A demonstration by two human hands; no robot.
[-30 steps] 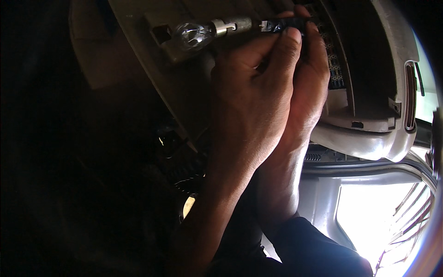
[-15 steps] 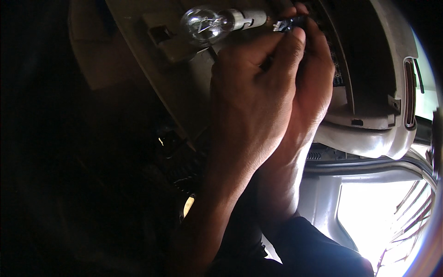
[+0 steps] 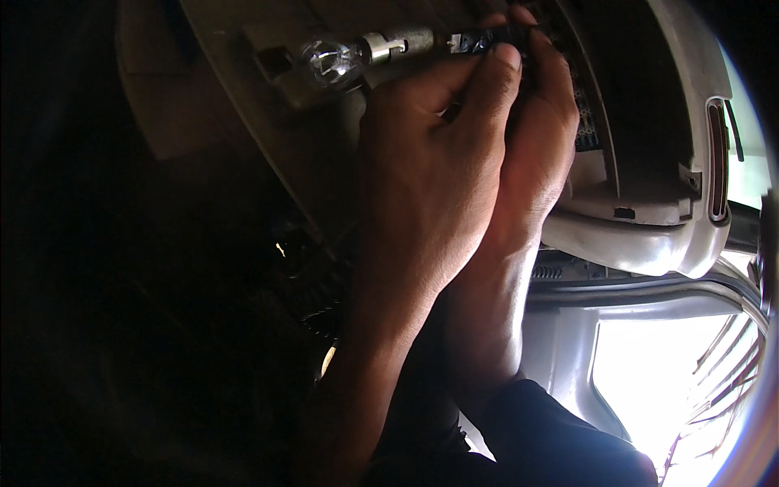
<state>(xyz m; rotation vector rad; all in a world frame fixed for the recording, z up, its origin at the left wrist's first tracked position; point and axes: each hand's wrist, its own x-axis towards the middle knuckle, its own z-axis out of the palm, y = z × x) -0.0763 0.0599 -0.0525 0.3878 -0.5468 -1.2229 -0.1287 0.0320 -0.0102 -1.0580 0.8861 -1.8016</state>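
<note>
My left hand (image 3: pixel 430 170) and my right hand (image 3: pixel 548 138) are closed together around a small dark piece with a shiny metal end (image 3: pixel 479 40), pinched at the fingertips near the top of the view. Just left of it a clear glass bulb (image 3: pixel 329 61) lies sideways in a metal socket (image 3: pixel 398 45); whether the socket touches that piece or my fingers is unclear. Behind the bulb is a dark panel with a square bracket (image 3: pixel 276 61). My left hand covers part of my right hand, whose fingertips are mostly hidden.
At the right is a light plastic housing (image 3: pixel 649 252) with a slot, with a small strip of circuitry or terminals (image 3: pixel 584 130) behind my right hand. Below are a curved seal (image 3: pixel 690 284), a molded panel (image 3: pixel 552 333) and a bright opening (image 3: pixel 649 381). The left side is very dark.
Half a second ago the bulb and socket had swung slightly right; they have since moved back left. My hands have shifted a little left too, still closed on the dark piece.
</note>
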